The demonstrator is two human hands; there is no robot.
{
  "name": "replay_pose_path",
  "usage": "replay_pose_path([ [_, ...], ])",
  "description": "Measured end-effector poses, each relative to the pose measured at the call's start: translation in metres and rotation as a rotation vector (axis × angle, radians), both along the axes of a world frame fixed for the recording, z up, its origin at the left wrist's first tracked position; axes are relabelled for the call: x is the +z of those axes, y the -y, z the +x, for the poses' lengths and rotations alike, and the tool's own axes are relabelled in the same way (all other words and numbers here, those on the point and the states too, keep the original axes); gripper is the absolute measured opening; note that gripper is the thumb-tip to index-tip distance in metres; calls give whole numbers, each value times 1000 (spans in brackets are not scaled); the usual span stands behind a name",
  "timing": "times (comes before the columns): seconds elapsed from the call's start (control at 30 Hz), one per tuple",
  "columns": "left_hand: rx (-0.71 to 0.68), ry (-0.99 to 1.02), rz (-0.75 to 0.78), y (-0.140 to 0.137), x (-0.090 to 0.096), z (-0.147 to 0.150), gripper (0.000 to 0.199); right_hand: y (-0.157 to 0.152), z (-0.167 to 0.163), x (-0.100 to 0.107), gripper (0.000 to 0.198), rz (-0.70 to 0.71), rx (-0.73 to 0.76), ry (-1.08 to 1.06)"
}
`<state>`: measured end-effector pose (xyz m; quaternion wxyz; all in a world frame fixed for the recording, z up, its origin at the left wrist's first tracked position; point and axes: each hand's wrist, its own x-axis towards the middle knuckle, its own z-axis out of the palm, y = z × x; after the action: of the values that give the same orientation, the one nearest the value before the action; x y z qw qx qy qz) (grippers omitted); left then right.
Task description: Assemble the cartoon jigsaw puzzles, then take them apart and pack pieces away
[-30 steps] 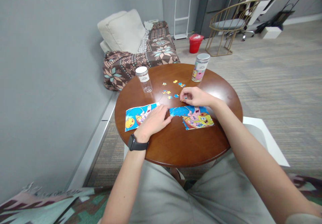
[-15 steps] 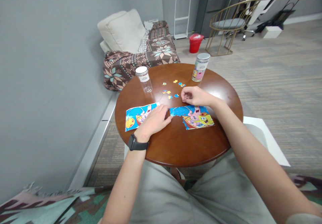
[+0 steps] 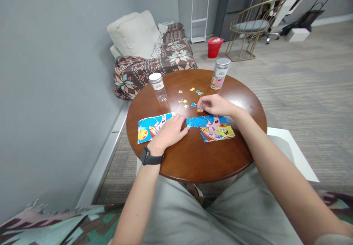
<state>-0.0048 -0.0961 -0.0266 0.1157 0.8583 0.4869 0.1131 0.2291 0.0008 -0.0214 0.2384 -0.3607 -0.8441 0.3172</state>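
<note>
Between the fingertips of my right hand [image 3: 212, 104] is a small yellow and blue puzzle piece [image 3: 199, 110], just above the table. My left hand [image 3: 172, 129] lies flat with fingers stretched, over the right part of a picture card [image 3: 145, 130] and beside the puzzle. The partly joined puzzle [image 3: 217, 129] shows a pink and a yellow cartoon figure in a boat; its lower left has a stepped gap of bare table. Several loose puzzle pieces [image 3: 186, 106] lie beyond the puzzle, mostly blue and yellow.
A clear jar with a white lid [image 3: 158, 87] stands at the table's far left. At the far right is a printed can [image 3: 220, 74] with a silver lid. Behind the round table [image 3: 193, 164] are a covered sofa [image 3: 176, 50], a red bin [image 3: 214, 48] and a gold-framed chair [image 3: 249, 26].
The piece in my right fingers has turned so that its coloured side shows; before, only a thin edge was visible. My left hand has stayed in place.
</note>
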Motion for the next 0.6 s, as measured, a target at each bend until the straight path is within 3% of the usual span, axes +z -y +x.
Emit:
replay_pose_path([
  [0.17, 5, -14, 4, 1, 1, 0, 19, -3, 0, -5, 21, -14, -18, 7],
  [0.47, 18, -38, 7, 2, 2, 1, 23, -9, 2, -9, 18, 129, 27, -12],
  [0.6, 26, -40, -4, 3, 4, 2, 21, -8, 3, -9, 16, 113, 14, -21],
])
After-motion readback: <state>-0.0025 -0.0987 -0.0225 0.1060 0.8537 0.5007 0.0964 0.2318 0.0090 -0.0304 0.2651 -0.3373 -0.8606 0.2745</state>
